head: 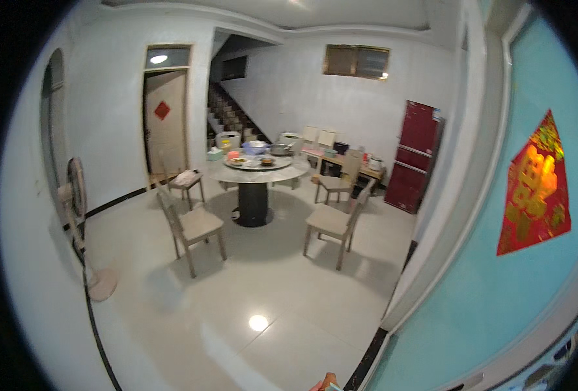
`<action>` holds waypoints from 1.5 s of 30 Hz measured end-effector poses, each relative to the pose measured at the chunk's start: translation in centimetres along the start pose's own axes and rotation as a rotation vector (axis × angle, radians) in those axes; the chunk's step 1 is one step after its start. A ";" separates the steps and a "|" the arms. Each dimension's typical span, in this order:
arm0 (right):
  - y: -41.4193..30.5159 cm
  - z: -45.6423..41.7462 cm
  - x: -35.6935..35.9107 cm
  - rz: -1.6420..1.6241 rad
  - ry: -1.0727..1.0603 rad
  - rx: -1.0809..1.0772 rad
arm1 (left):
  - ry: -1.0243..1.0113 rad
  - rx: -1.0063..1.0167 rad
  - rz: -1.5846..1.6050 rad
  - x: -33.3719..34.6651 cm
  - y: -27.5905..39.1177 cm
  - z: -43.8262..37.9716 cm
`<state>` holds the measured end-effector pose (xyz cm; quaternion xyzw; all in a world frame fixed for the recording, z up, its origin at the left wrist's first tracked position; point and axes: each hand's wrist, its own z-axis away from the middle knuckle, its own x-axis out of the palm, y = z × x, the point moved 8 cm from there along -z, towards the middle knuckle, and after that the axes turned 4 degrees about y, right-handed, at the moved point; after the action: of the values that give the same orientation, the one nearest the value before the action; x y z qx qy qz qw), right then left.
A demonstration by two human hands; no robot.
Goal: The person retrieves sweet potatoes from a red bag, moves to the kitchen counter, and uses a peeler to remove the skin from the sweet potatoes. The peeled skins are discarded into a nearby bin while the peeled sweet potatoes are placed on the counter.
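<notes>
At the bottom edge only a sliver of a hand shows, apparently my right hand (315, 386), beside a small orange-brown thing (329, 379) with a pale blue edge. Whether the fingers hold it is cut off by the frame. My left hand is out of view. Before me stands a round marble-look table (215, 171) on a black pedestal (253, 203). Its turntable (254, 168) carries dishes of food and a metal pot (280, 149). A blue basin (254, 148), an orange-red container (233, 155) and a tissue box (215, 155) are also on the table.
Several chairs surround the table, the nearest at left (202, 224) and right (328, 219). A pedestal fan (76, 195) stands by the left wall. A dark red refrigerator (408, 166) is at the back right. Close on my right is a light blue door panel (474, 293) with a red-and-gold decoration (535, 195).
</notes>
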<state>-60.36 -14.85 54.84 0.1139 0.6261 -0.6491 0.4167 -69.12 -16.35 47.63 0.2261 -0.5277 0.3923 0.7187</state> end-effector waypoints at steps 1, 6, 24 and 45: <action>0.3 0.4 -0.5 -0.027 0.033 0.000 | -0.106 0.261 -0.391 2.4 1.4 1.1; 1.4 2.0 -1.6 -0.036 0.171 0.092 | -0.357 0.262 -0.838 3.5 0.4 0.4; 3.2 23.0 4.6 -0.348 0.695 0.682 | -0.037 -1.059 -0.998 0.4 -15.9 3.2; 17.4 57.9 -3.6 -0.392 0.994 1.092 | 0.185 -1.527 -0.984 -6.3 -57.9 2.9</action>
<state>-24.57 -63.66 55.76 0.4692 0.3390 -0.8011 -0.1524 -25.19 -54.70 47.85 -0.1437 -0.4282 -0.3975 0.7987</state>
